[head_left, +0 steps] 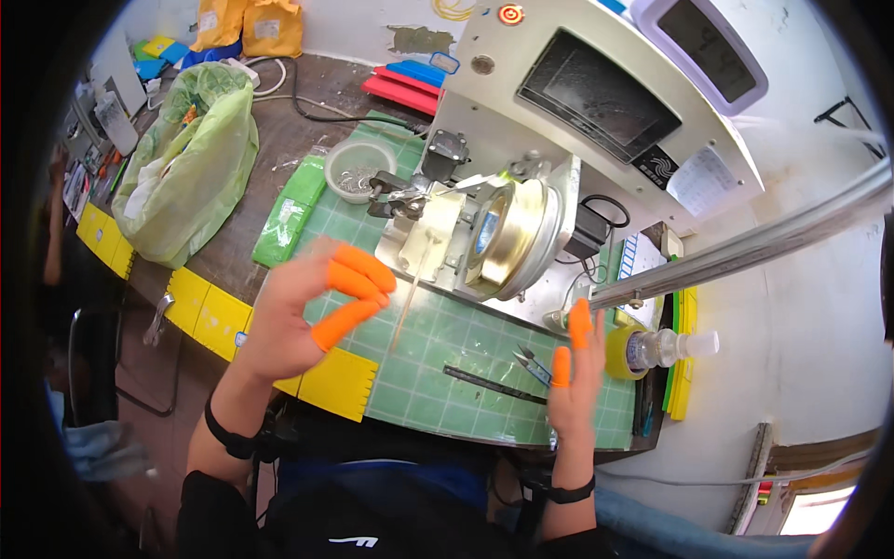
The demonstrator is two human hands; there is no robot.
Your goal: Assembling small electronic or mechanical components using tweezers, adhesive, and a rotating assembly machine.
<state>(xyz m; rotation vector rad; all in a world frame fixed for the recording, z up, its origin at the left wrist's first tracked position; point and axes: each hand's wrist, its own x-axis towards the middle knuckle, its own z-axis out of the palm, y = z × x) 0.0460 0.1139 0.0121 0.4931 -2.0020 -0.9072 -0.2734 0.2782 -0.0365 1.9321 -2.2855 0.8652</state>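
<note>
My left hand [303, 312], with orange finger cots on thumb and fingers, is raised at the left of the benchtop machine. Its thumb and fingertips come together in a pinch; whatever may be between them is too small to make out. Just beyond those fingertips, a thin pale stick [408, 298] slants down from the machine's metal plate. The machine carries a shiny gold-coloured spool [507, 238] and a small clamp-like mechanism [399, 194]. My right hand [575, 396], also in orange finger cots and slightly blurred, is held up at the right with fingers apart, holding nothing visible.
A round tub of small metal bits [359, 170] stands beside green packets [291, 210]. Tweezers [533, 365] and a black strip [494, 383] lie on the green mat [419, 391]. A yellow-based bottle [643, 351] stands right, beneath a metal bar [745, 247]. A bag [191, 177] sits left.
</note>
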